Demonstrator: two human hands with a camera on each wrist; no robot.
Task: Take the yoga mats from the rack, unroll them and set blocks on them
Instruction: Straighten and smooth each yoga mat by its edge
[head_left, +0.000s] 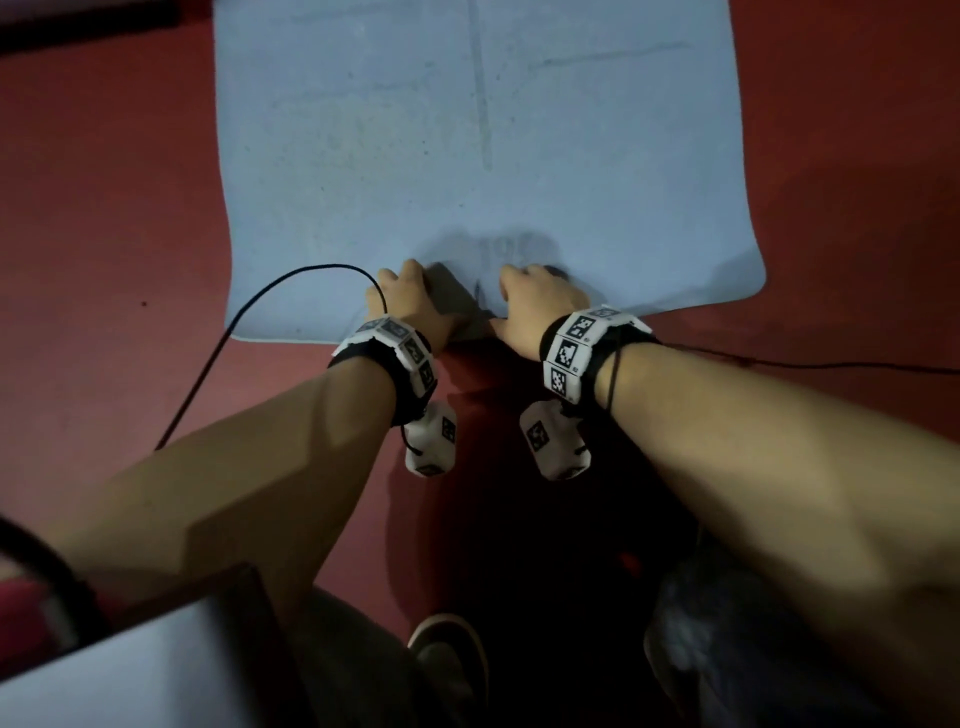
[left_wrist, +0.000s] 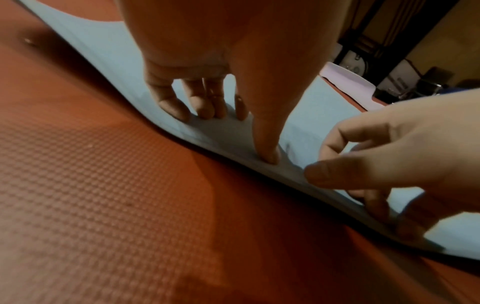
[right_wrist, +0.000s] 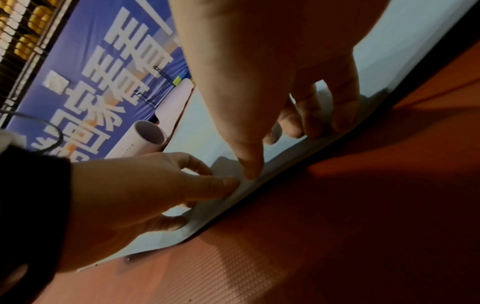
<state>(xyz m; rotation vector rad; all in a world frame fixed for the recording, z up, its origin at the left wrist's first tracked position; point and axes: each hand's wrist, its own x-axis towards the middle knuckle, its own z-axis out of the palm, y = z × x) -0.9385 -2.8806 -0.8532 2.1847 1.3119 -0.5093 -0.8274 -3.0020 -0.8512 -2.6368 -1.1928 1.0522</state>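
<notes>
A light blue yoga mat (head_left: 467, 130) lies unrolled on the red floor, running away from me. Both hands sit side by side at the middle of its near edge. My left hand (head_left: 410, 291) presses its fingertips and straight thumb (left_wrist: 270, 156) down on the mat (left_wrist: 324, 102) just inside the edge. My right hand (head_left: 535, 296) does the same a little to the right, thumb (right_wrist: 250, 170) and fingers on top of the mat (right_wrist: 202, 133). Neither hand wraps around the edge. The near edge is slightly raised off the floor. No block is in view.
A pale pink rolled mat (right_wrist: 148, 135) and a flat pale one (right_wrist: 176, 102) lie beyond the blue mat's far left side, before a blue banner (right_wrist: 91, 82). A black cable (head_left: 234, 332) loops over the mat's near left corner. My shoe (head_left: 447, 654) stands on the textured red floor (left_wrist: 103, 185).
</notes>
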